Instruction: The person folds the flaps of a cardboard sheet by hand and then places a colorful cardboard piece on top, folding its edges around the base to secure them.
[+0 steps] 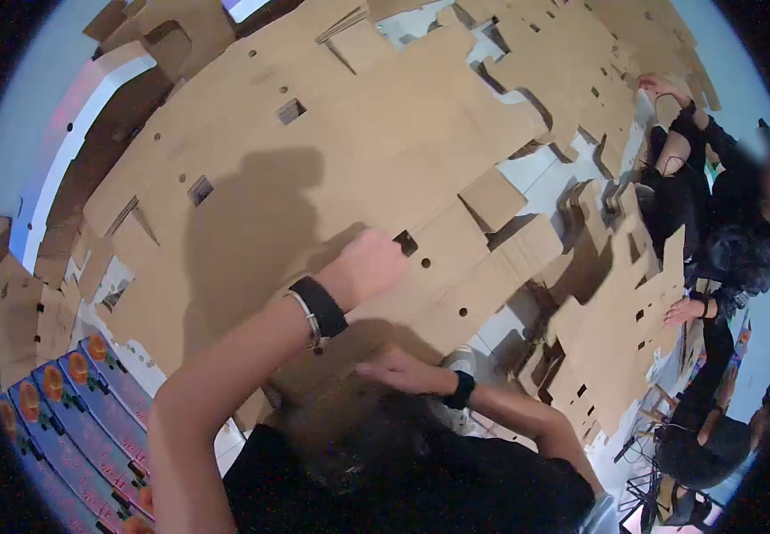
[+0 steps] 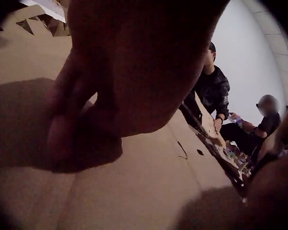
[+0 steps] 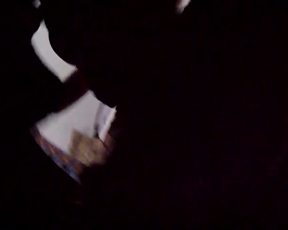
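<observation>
A large brown cardboard sheet [image 1: 385, 133] with cut-outs and small holes lies in front of me. My left hand [image 1: 371, 267], fingers curled, is over the sheet beside a small square hole [image 1: 405, 242]. In the left wrist view, the bent fingers of the left hand [image 2: 86, 115] are low against the cardboard [image 2: 144, 177]; no object shows between them. Nearer my body, my right hand [image 1: 403, 369] hangs over the sheet's near edge with loosely bent fingers and no visible object. The right wrist view is mostly black and does not show that hand.
Blue printed packages [image 1: 51, 418] lie at the lower left. More cut cardboard [image 1: 616, 329] is stacked at the right, where people in dark clothes [image 1: 732, 222] sit, some with hands on the cardboard. Cardboard pieces [image 1: 171, 40] stand at the upper left.
</observation>
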Motion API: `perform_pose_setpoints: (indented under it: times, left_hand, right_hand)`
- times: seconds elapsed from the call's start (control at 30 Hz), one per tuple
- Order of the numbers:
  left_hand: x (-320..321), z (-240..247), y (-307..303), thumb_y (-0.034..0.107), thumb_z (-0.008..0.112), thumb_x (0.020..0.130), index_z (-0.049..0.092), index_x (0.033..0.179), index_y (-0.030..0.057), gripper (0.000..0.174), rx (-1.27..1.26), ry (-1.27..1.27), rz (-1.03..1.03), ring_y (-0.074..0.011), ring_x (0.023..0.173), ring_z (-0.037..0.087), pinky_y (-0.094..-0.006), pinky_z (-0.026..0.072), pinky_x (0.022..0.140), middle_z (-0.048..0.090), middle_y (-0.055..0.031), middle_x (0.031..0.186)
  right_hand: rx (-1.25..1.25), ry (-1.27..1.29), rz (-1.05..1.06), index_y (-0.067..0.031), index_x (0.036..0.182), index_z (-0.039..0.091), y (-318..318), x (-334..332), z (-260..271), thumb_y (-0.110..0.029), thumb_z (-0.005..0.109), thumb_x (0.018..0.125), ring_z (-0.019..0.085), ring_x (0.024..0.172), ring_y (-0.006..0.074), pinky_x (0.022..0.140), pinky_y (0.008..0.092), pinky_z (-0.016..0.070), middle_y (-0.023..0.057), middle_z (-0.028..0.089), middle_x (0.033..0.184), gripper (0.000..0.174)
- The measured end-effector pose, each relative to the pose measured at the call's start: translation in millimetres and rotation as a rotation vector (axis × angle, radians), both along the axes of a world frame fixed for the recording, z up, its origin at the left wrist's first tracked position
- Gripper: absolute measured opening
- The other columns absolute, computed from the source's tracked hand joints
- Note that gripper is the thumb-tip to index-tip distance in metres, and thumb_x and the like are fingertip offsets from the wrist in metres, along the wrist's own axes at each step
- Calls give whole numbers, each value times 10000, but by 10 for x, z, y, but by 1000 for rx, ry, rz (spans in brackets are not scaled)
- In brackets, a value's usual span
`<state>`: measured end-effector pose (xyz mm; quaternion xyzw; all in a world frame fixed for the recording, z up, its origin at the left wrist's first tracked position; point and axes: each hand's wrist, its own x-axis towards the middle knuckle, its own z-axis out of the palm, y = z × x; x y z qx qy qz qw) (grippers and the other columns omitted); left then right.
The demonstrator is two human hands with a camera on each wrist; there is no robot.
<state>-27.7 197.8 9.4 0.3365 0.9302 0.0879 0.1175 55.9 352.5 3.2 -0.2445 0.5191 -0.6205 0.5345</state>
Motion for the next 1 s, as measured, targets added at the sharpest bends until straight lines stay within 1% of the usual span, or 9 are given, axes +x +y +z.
perform_pose_setpoints:
  times: [0.17,0.23,0.37,0.43,0.57,0.7,0.8,0.93,1.0]
  left_hand:
    - [-12,19,23,111,539,688,620,664,58,100,-103,-23,-21,-225,579,609,-340,468,526,608,-92,621]
    - [0,28,15,111,543,684,619,662,57,96,-61,19,-27,-229,581,611,-344,472,532,608,-96,621]
    - [-72,28,26,115,552,677,615,655,59,87,-63,-46,-4,-228,588,614,-348,476,533,608,-100,623]
    - [-42,18,10,113,553,674,613,652,59,84,-89,-64,-7,-229,588,614,-349,476,531,608,-99,623]
    - [-19,-31,36,104,544,678,610,660,63,80,-41,-22,-3,-234,586,613,-348,475,525,610,-100,637]
    - [3,-41,3,108,537,689,610,686,58,89,-29,65,-3,-235,576,609,-347,474,516,605,-88,627]
    - [-10,29,36,110,534,695,606,706,51,94,-66,-28,13,-231,596,611,-346,475,525,603,-86,643]
    - [-92,101,54,103,527,710,626,714,93,99,-169,-133,48,-205,725,608,-320,462,609,620,-86,771]
    - [-41,117,108,102,527,708,630,713,90,104,-230,-130,26,-199,727,614,-306,474,600,622,-81,757]
  right_hand:
    - [-363,483,3,-6,545,432,292,-131,312,-203,454,888,410,416,195,436,310,295,103,417,485,396]
    - [307,296,-250,-19,536,431,415,-255,92,-207,415,898,420,418,168,428,311,303,67,428,479,408]
    - [181,350,-276,-33,529,428,410,-396,175,-204,428,879,422,430,157,429,308,331,42,436,484,389]
    - [-258,483,-491,-39,528,423,419,-433,480,-243,442,865,389,450,132,429,294,319,34,410,478,394]
    - [360,248,-651,-45,520,432,599,-708,-136,-256,450,854,438,475,119,455,268,338,22,453,485,395]
    - [157,520,-787,-66,537,503,915,-814,318,-280,436,847,456,475,104,436,268,346,24,513,531,383]
    - [-7,147,-1273,-127,530,310,1088,-1092,255,-251,432,868,270,434,103,442,254,264,-32,240,477,380]
    - [356,475,-957,-128,536,263,1164,-1411,-84,-289,470,860,232,479,79,455,240,182,-46,225,519,417]
    - [246,160,-883,-133,507,248,1286,-1440,31,-272,431,871,203,468,75,454,258,167,-42,201,497,430]
